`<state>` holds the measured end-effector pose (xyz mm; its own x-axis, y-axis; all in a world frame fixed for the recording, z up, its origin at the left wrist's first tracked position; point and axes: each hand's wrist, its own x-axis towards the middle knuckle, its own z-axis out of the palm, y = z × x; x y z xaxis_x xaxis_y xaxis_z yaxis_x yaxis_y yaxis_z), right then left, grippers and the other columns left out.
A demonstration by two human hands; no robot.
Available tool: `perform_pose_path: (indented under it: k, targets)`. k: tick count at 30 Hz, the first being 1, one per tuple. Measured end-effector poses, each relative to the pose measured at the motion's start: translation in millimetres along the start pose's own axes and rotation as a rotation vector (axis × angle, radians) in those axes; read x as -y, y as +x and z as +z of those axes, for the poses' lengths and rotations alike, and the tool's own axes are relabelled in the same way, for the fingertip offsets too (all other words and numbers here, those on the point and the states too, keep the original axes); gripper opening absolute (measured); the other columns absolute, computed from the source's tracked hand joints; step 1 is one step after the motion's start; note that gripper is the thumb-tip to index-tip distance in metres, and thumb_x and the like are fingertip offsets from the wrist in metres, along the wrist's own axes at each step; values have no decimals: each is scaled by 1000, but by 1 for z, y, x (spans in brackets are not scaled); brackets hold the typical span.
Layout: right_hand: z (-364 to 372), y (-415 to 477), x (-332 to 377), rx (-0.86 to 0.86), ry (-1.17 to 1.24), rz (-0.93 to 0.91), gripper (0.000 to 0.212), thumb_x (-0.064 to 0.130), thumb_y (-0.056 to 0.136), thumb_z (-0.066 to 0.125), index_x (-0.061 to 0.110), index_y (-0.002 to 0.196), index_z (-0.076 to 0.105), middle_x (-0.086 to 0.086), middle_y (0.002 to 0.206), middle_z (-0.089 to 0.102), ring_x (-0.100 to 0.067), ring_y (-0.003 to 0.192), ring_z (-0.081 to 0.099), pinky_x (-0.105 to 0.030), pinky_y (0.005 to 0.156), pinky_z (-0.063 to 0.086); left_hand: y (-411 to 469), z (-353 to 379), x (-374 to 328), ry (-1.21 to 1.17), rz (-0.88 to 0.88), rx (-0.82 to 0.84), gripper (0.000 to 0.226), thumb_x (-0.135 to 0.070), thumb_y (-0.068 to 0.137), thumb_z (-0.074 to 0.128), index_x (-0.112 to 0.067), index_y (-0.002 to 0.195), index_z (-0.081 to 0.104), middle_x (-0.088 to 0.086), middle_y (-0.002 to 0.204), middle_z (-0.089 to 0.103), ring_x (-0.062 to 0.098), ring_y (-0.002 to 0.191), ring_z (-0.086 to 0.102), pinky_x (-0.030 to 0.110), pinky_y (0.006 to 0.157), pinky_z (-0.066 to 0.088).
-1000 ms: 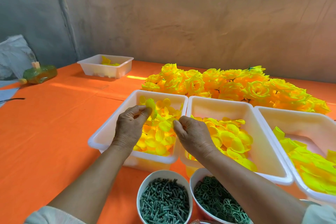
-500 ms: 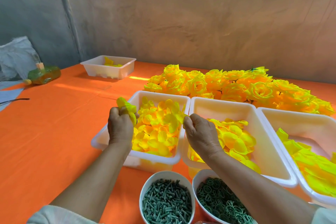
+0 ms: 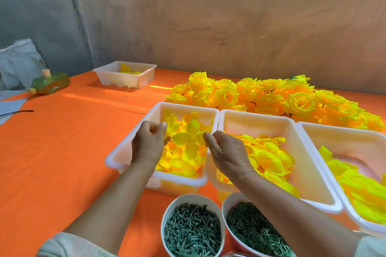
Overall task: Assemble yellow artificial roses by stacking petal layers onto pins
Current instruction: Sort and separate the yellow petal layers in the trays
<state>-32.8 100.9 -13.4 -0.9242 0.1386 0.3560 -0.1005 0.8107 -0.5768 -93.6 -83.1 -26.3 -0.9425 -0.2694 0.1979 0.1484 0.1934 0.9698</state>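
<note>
A yellow four-lobed petal layer (image 3: pixel 189 137) is spread flat above the left white tray (image 3: pixel 125 149), which holds loose yellow petals. My left hand (image 3: pixel 149 144) pinches its left lobe with curled fingers. My right hand (image 3: pixel 226 152) pinches its right lobe. A cup of green pins (image 3: pixel 192 229) stands at the front, next to a cup of green rings (image 3: pixel 254 229). Finished yellow roses (image 3: pixel 271 98) lie heaped behind the trays.
A middle tray (image 3: pixel 300 152) holds larger petals and a right tray (image 3: pixel 313 131) holds bright yellow pieces. A small white tray (image 3: pixel 125 78) stands far back on the orange table. A green bottle (image 3: pixel 51 85) and a white sack (image 3: pixel 18 62) lie at the left edge.
My left hand came back from the tray's left rim toward the middle. Both hands now hold one petal layer stretched open between them over the left tray.
</note>
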Motion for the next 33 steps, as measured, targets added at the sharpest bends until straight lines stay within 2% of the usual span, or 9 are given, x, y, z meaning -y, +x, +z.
perform_pose_path:
  k: [2,4,8,12,14,18,23,30,33]
  targets:
    - [-1,0,1,15,1,7,48,50,98,40,11,91,67,-9,88,70,-32,87,60,-40,73,46,0,0,0,105,-30,31,16,-32,90,65,-22,79,58,-3,83,66,27,87,69,48,85,56]
    - [-1,-1,1,26,7,8,44,51,96,46,13,90,66,-7,86,69,-30,85,60,-36,68,42,0,0,-2,160,-43,50,10,-30,89,65,-23,84,61,1,91,69,31,93,67,47,88,54]
    - [-2,-2,1,72,3,18,33,54,89,57,22,88,66,0,82,65,-25,86,60,-36,69,43,-3,1,-5,298,-13,61,10,-21,88,59,-28,93,65,-1,97,70,24,90,63,35,82,51]
    - [-2,-3,1,110,-13,23,32,59,85,59,27,86,64,5,79,60,-22,85,60,-35,69,45,-7,1,-8,387,-25,99,25,-12,86,53,-32,82,67,-5,92,70,18,80,59,28,66,42]
    - [-2,-4,1,95,5,36,34,58,86,59,24,91,67,2,84,65,-22,86,61,-35,71,46,-10,1,-9,416,-40,126,30,-6,83,50,-31,79,67,-4,93,70,19,83,59,27,68,42]
    - [-5,-1,-1,79,39,87,31,45,94,53,19,104,67,-4,100,70,-24,95,61,-31,70,41,-13,1,-13,456,-85,105,33,-3,80,44,-25,90,66,0,101,70,24,91,64,35,83,52]
    - [-34,7,-5,104,12,135,22,27,93,52,19,103,71,-6,103,72,-28,97,63,-31,74,42,-11,-1,-16,494,-78,81,33,-4,81,42,-20,102,62,5,110,68,28,98,66,41,88,52]
    - [-92,-18,-54,139,-88,268,17,18,92,53,25,93,68,0,93,70,-18,78,64,-25,64,43,-9,-4,-14,558,-32,78,29,-5,82,51,-17,106,63,7,108,67,27,90,54,33,76,46]
    - [-101,-34,-73,169,-182,314,23,15,92,51,21,103,70,-2,104,68,-23,93,60,-25,69,37,-11,-6,-16,555,12,85,33,-6,82,52,-17,111,62,5,112,66,29,96,55,36,80,47]
